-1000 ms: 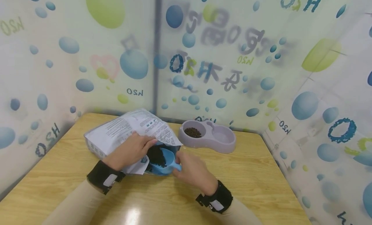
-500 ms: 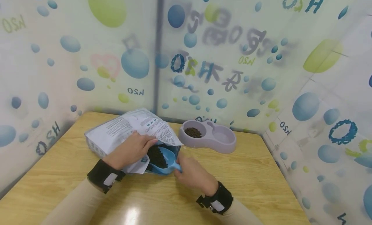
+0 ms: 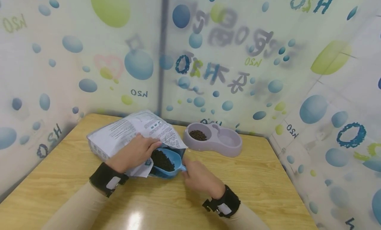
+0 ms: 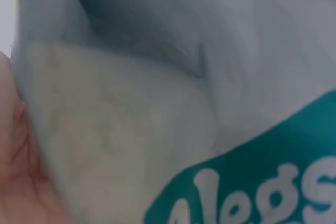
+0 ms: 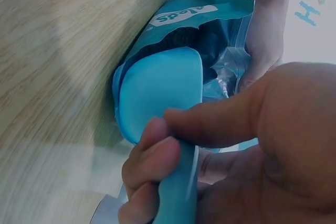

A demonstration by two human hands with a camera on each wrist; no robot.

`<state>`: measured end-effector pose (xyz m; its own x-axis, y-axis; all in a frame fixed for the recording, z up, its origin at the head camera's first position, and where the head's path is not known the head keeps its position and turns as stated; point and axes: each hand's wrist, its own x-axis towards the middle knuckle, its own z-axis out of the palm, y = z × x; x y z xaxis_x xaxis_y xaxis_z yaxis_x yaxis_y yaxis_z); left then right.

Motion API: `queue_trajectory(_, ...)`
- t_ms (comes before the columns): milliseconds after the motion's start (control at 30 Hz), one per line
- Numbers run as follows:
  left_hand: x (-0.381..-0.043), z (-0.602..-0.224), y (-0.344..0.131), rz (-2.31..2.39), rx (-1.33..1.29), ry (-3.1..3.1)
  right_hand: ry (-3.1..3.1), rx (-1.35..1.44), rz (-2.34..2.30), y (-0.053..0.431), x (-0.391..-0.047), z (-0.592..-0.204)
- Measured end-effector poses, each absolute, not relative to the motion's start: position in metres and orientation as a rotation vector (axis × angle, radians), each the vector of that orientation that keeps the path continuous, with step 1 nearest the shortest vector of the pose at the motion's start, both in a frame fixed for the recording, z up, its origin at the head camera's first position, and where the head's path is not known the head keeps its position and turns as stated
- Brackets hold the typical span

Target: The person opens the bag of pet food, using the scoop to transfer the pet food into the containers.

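Note:
A white printed food bag (image 3: 119, 129) lies on its side, its mouth facing right. My left hand (image 3: 134, 153) grips the bag at its mouth, holding the flap up; in the left wrist view the bag's wall (image 4: 262, 51) fills most of the picture, with part of the palm (image 4: 23, 177) at the edge. My right hand (image 3: 200, 177) holds a light blue scoop (image 3: 177, 160) by its handle, thumb along the top in the right wrist view. Dark brown pellets (image 3: 163, 160) fill the scoop, whose front part is inside the bag. The left fingertips are partly hidden.
Behind and to the right stands a lilac double pet bowl (image 3: 215, 137); its left basin holds brown pellets (image 3: 197, 135), its right basin none. Everything rests on a wooden table (image 3: 166, 207) against walls (image 3: 226, 74) printed with bubbles.
The scoop and right hand have shifted slightly right, out of the bag, and the heap of pellets shows more in the scoop. My left hand keeps its place on the bag.

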<state>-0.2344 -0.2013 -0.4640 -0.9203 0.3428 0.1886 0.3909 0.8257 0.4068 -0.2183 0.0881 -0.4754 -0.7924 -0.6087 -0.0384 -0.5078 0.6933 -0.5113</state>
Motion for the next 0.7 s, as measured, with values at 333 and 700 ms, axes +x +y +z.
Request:
queue_trajectory(333,-0.234,-0.464,-0.202,-0.677,-0.584,-2.894,2.668,-0.83,-0.721,0.095,-0.221,-0.473)
queue_trajectory(700,-0.235,-0.466,-0.202,-0.69,-0.601,-2.881,2.632,-0.868,-0.846,0.118,-0.229,-0.481)
